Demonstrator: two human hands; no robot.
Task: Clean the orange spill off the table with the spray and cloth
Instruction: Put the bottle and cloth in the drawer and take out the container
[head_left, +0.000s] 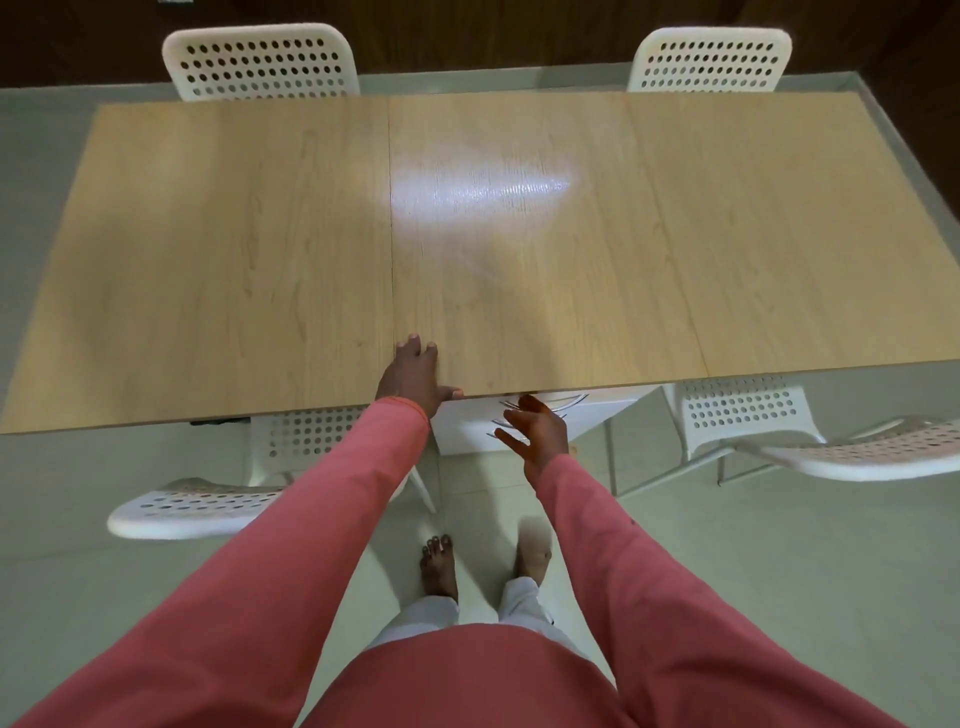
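Observation:
A long light-wood table (519, 291) fills the middle of the head view. No orange spill, spray bottle or cloth shows on it; only a bright light reflection lies near its middle. My left hand (415, 376) rests flat on the table's near edge, fingers straight, thumb along the rim. My right hand (535, 434) hovers just below and in front of the near edge with fingers spread, holding nothing. Both arms wear pink sleeves.
Two white perforated chairs (260, 60) (709, 60) stand at the far side. Two more (208, 499) (779, 436) sit at the near side, left and right of me. A white drawer unit (519, 421) stands under the table. My bare feet are on a pale tiled floor (779, 545).

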